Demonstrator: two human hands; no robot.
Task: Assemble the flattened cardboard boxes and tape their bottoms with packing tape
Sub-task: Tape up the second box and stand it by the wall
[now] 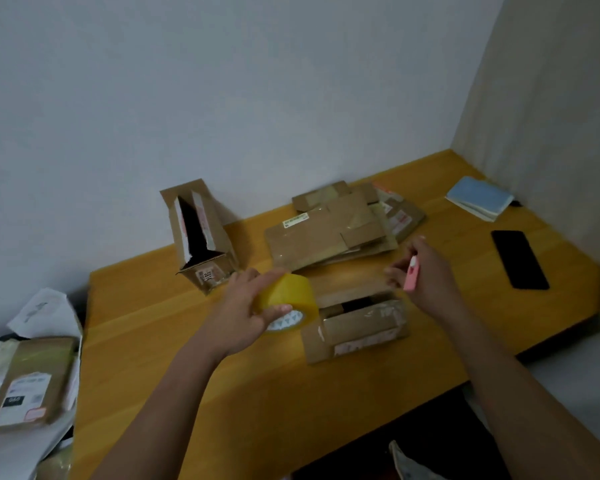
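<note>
My left hand [246, 303] grips a yellow roll of packing tape [288, 304] just left of a small cardboard box [357, 327] lying on the wooden table [187, 358]. A clear strip of tape stretches from the roll across the box's top toward my right hand [426, 271]. That hand holds a pink utility knife [411, 274] and pinches the tape's free end. Behind the box lies a stack of flattened cardboard boxes [340, 226]. An assembled box [201, 237] stands open at the back left.
A black phone [518, 259] lies at the right of the table, and a light blue notebook [478, 197] sits in the far right corner by the wall. Off the table's left edge are a labelled parcel [28, 382] and white packaging.
</note>
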